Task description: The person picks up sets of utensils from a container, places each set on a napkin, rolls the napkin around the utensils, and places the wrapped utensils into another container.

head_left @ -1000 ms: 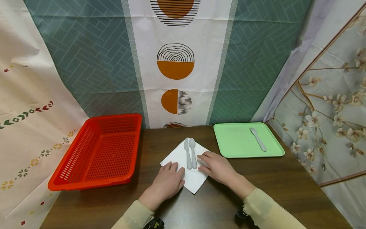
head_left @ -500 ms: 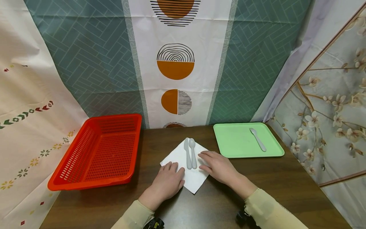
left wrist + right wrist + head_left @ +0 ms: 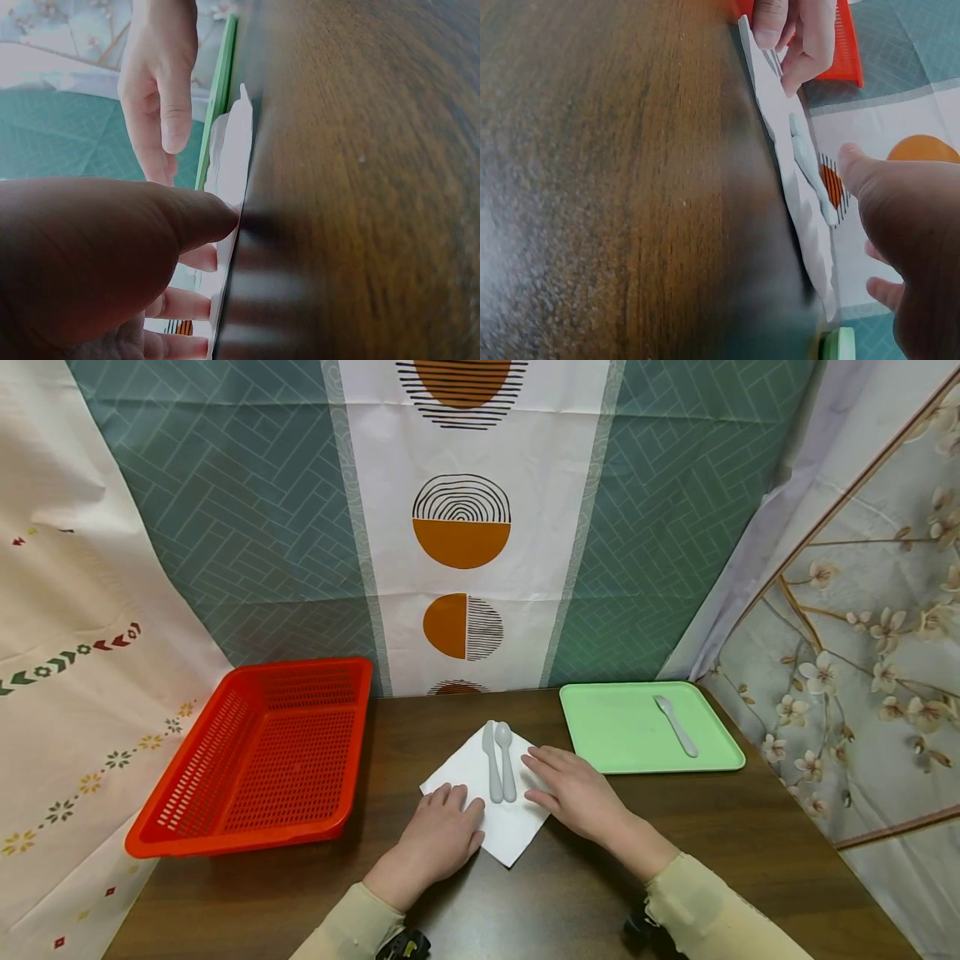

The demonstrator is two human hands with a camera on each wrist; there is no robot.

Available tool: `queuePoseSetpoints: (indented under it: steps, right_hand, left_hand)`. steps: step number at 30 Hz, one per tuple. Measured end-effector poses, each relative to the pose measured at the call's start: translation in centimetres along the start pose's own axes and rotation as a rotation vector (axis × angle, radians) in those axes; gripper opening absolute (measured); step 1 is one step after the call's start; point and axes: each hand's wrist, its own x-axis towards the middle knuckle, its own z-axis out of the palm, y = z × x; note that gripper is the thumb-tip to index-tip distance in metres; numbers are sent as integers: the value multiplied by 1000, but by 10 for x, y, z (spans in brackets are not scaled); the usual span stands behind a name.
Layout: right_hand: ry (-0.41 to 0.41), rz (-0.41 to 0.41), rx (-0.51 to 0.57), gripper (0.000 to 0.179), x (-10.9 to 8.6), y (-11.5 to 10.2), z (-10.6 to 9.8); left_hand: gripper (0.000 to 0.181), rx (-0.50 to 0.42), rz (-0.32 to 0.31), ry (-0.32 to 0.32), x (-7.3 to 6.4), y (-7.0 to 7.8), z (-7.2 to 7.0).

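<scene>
A white folded napkin (image 3: 468,772) lies turned cornerwise on the brown table. On it a grey plastic knife (image 3: 492,764) and a grey spoon (image 3: 506,764) lie side by side, handles toward me. My left hand (image 3: 438,839) rests on the napkin's left side, fingers relaxed and spread. In the left wrist view, the fingertips (image 3: 196,306) press along the paper. My right hand (image 3: 577,793) hovers over the napkin's right edge, holding nothing. Its thumb (image 3: 855,166) stands apart from the paper in the right wrist view.
A red perforated basket (image 3: 255,752) stands at the left. At the back right, a light green tray (image 3: 615,727) carries one grey fork-like piece of cutlery (image 3: 677,727). Patterned cloth (image 3: 465,527) hangs behind the table (image 3: 480,910).
My right hand has shifted slightly to the right and its fingers have lifted a little from the napkin. The left hand, napkin and cutlery have stayed in place.
</scene>
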Motion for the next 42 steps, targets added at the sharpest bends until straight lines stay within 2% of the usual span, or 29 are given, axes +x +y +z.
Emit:
queuePoseSetpoints:
  steps: [20, 29, 42]
  right_hand:
    - [39, 60, -58, 69, -5, 11, -4]
    - [16, 100, -72, 69, -6, 16, -8]
    - [-13, 142, -83, 72, -12, 25, -9]
  left_hand:
    - [33, 7, 2, -5, 0, 0, -1]
    - [30, -12, 19, 34, -2, 0, -2]
    - [32, -16, 16, 17, -2, 1, -4]
